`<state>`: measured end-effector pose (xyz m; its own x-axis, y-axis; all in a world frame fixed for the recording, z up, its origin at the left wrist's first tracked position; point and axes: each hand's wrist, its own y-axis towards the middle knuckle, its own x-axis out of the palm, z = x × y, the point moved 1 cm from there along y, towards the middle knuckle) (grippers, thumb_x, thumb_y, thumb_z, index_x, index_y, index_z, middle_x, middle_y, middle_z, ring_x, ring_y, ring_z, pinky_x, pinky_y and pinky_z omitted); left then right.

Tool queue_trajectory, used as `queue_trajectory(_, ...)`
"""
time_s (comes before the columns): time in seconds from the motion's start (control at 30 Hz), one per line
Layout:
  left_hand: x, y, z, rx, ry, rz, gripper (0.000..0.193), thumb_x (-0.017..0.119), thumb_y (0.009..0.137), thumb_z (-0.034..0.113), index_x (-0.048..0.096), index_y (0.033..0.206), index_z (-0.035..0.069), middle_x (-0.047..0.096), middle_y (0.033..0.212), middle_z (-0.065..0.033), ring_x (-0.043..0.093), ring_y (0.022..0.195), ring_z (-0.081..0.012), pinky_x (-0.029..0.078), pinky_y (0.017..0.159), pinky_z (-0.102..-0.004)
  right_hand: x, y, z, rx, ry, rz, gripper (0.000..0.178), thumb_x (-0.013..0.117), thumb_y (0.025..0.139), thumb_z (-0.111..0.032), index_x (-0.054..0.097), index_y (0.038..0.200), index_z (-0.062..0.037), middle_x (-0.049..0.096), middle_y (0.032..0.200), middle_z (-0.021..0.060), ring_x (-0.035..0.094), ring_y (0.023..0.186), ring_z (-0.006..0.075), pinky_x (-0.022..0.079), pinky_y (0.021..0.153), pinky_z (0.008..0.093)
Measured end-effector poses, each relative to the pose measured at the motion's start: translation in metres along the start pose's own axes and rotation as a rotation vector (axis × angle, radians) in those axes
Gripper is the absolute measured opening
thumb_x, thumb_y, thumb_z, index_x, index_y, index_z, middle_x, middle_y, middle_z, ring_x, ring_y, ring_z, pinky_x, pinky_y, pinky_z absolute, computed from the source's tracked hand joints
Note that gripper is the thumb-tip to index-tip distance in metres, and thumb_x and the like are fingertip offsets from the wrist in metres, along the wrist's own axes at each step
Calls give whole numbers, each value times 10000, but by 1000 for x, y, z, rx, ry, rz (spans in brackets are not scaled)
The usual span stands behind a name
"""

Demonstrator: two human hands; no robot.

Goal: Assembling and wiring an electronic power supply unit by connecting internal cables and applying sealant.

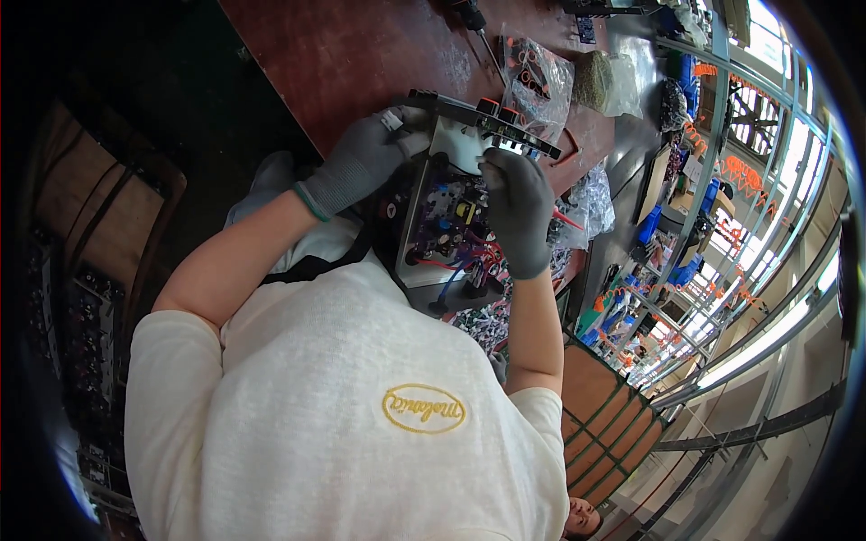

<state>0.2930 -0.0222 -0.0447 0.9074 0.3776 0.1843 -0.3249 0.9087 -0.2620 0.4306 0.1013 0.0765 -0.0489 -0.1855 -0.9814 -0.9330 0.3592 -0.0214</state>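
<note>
In front of my body stands an open electronic unit with a pale metal housing [412, 236]. Inside lie a circuit board [448, 212] and red and purple wires [487, 259]. A black control panel [462, 112] with orange-ringed knobs runs along its far side. My left hand [368, 153], in a grey glove, has its fingers closed on the panel's left end. Over the board's right side is my right hand [520, 206], also gloved. Its fingers are curled together just below the panel; whatever is between them is hidden.
A screwdriver [487, 47] and a clear bag of black and orange parts [538, 77] lie on the reddish-brown table [334, 59]. Clear plastic wrap [595, 206] sits to the right. Black units [90, 329] stand at far left. A person [583, 518] appears at lower right.
</note>
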Motion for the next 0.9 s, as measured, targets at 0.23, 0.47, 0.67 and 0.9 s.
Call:
queue_trajectory(0.23,-6,-24,1,-85,-81,-4,615,714,819,230,440,1344,62,560,1262,-130,586,1122,-246,489,938,-341,-9,-13,-7,591,977,398,259,555,916,-20,531,1172,16,674,949,125,621,821,124,489,678,227)
queue_trajectory(0.47,18,-37,9,-126,-2,-173,826,773,708,216,331,1386,48,500,1293,-190,530,1191,-302,448,1003,-392,-5,-10,-15,676,995,386,308,549,923,-33,513,1224,22,671,985,119,619,855,121,491,713,235)
queue_trajectory(0.67,18,-42,13,-138,175,-148,835,754,709,247,318,1386,24,464,1318,-224,515,1200,-333,443,998,-414,12,-20,-14,530,830,392,321,559,909,-18,521,1225,22,657,1055,107,621,928,143,482,822,271)
queue_trajectory(0.9,23,-41,-1,-32,184,38,679,684,817,186,350,1397,69,489,1319,-194,544,1177,-287,456,977,-374,12,-21,-24,471,607,320,342,590,883,-20,535,1219,12,656,1059,111,625,929,137,476,858,290)
